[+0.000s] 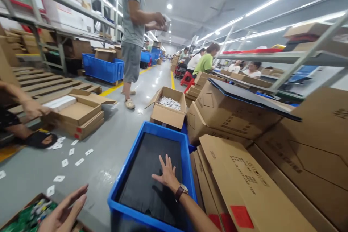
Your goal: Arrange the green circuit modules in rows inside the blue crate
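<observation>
My right hand (168,172), with a watch on its wrist, is spread wide over a black sheet (144,166). I cannot tell whether the palm touches it. This flat sheet lies inside a blue plastic crate (187,159), nearly filling it. Low on the left, my left hand (66,212) is open with fingers stretched out and nothing in them. It is nearest to a box of small mixed parts and green material (29,214), which it partly covers.
Brown cartons (239,181) stack up on the right. Ahead stands an open carton of small white pieces (169,103). White cards (79,162) litter the floor at left, near a crouching co-worker's hand (34,108) and a shallow carton (78,112). Another person (133,25) stands in the aisle.
</observation>
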A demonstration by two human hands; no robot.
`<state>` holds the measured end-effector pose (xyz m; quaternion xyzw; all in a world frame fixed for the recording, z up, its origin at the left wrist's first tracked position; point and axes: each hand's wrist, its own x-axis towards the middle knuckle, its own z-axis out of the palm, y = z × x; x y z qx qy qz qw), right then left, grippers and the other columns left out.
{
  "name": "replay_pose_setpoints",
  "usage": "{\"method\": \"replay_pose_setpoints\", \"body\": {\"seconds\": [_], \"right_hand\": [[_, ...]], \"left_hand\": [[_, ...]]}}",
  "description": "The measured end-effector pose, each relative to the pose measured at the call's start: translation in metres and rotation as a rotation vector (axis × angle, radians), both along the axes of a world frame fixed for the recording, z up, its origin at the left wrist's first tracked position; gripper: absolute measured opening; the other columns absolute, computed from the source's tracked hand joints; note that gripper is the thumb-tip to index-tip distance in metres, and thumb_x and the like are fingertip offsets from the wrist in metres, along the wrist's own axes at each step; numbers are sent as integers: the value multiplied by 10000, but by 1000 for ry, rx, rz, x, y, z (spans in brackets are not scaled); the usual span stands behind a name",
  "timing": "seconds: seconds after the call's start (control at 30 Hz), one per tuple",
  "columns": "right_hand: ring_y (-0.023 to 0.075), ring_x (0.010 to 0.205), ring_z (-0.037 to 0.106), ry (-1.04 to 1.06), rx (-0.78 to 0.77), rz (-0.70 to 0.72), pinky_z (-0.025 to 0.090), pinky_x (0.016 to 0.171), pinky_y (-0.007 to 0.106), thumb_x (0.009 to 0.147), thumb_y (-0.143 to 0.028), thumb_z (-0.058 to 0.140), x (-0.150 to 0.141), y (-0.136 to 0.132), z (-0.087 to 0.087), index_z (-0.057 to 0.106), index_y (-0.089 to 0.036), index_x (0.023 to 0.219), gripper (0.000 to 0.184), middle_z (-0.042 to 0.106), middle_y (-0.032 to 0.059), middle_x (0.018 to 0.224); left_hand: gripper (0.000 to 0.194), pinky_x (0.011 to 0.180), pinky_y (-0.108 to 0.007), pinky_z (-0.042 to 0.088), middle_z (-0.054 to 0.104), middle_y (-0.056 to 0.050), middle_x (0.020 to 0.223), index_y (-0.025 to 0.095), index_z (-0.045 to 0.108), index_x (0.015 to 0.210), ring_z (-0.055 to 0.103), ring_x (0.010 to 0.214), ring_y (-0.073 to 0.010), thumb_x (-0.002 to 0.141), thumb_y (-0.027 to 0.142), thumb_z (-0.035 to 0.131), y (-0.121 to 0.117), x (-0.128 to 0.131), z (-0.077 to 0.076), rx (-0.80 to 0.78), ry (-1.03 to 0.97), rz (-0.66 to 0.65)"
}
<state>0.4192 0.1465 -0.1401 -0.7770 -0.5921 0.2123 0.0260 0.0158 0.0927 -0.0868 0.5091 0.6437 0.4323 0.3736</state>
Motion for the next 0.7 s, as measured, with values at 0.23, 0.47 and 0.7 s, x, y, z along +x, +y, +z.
{"method": "replay_pose_setpoints", "body": {"seconds": [0.23, 0.47, 0.7], "right_hand": [[440, 1529, -131, 58, -276, 88, 161, 1066, 792, 521, -515, 916, -13, -7, -45, -4, -447, 1591, 1413, -178, 136, 1684], [453, 1522, -150, 16, -351, 175, 115, 1034, 831, 480, -407, 939, -22, 5, -78, 24, -424, 1598, 1446, -181, 159, 1680], [433, 1509, -215, 18, -379, 262, 130, 1042, 826, 502, -444, 933, -34, 26, -98, -20, -466, 1582, 1441, -228, 103, 1676]], "left_hand": [[636, 949, -362, 594, 756, -53, 1204, 257, 772, 1105, 665, 1196, -328, 687, 728, 684, -9, 4, 15, -135, -66, 29], [611, 1011, -384, 556, 748, -72, 1220, 228, 761, 1125, 658, 1205, -314, 755, 703, 654, -11, 7, 2, -145, -37, 16], [616, 935, -365, 593, 748, -83, 1218, 218, 750, 1161, 694, 1133, -309, 770, 685, 658, -12, 5, -11, -209, -13, -4]]}}
